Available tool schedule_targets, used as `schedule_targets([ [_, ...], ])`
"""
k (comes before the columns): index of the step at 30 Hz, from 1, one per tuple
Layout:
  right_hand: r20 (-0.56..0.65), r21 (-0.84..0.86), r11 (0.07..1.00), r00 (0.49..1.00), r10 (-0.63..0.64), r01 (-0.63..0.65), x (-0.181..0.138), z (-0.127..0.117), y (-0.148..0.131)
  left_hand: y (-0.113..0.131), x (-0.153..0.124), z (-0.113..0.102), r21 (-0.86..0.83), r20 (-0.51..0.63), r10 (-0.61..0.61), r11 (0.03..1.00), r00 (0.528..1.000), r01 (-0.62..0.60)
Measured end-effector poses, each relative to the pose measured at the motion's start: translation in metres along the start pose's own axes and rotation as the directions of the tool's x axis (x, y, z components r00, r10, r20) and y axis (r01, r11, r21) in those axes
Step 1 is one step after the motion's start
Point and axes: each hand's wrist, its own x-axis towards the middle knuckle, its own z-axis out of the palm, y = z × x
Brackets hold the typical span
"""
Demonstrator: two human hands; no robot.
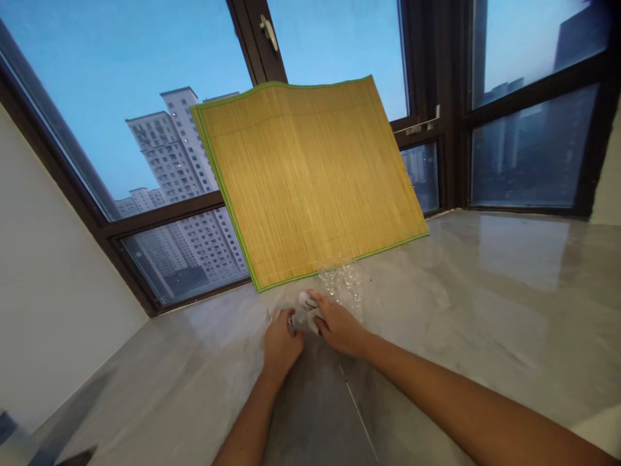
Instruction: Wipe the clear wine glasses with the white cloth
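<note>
Both my hands work close together above the grey marbled surface (422, 304). My left hand (282, 342) is closed around a small clear glass (299, 321), tilted sideways; the fingers hide part of it. My right hand (339, 327) pinches a white cloth (306, 301) against the glass from the right. Cloth or tissue, I cannot tell which from its folds. Just beyond my right hand stands a cluster of several clear glasses (345, 279), upright and close together. Their outlines blur into the surface.
A tan bamboo mat (315, 175) with green edging leans against the dark window frame (434, 84) behind the glasses. A white window handle (268, 32) is above it. A white wall (53, 259) rises on the left. A thin pale line (359, 408) crosses the surface in front.
</note>
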Motion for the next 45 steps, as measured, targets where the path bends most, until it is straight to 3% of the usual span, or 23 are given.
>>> schedule_targets([
  [9,-0.067,-0.006,0.987,0.984,0.162,-0.163,0.002,0.002,0.002,-0.002,0.000,0.000,0.011,-0.025,-0.035,0.999,0.999,0.035],
  [14,-0.039,-0.017,0.966,0.966,0.256,-0.257,0.002,-0.001,-0.003,-0.008,0.002,0.001,-0.055,-0.084,-0.103,0.994,0.991,0.099],
  [20,0.058,0.151,0.973,0.984,0.170,-0.177,-0.003,0.004,-0.001,-0.015,0.004,0.004,-0.081,-0.108,-0.082,0.994,0.991,0.074],
  [26,-0.117,0.263,0.958,0.982,0.151,-0.116,-0.002,0.011,0.000,-0.018,0.006,0.006,-0.182,-0.031,0.029,0.983,0.999,-0.035],
  [30,-0.242,0.158,0.986,0.967,0.085,-0.047,-0.001,0.011,0.000,-0.018,0.007,0.004,-0.202,-0.028,0.056,0.977,0.998,-0.060],
  [34,-0.306,-0.010,0.988,0.941,0.144,-0.155,0.000,0.004,-0.003,-0.012,0.003,0.005,-0.210,-0.044,0.044,0.976,0.998,-0.052],
  [38,-0.257,0.020,0.962,0.928,0.269,-0.273,0.000,0.000,-0.010,-0.003,-0.003,0.014,-0.248,-0.074,0.030,0.968,0.997,-0.047],
  [45,-0.207,0.121,0.972,0.953,0.222,-0.200,-0.004,0.002,-0.016,0.003,-0.006,0.015,-0.207,-0.091,-0.009,0.978,0.996,-0.010],
])
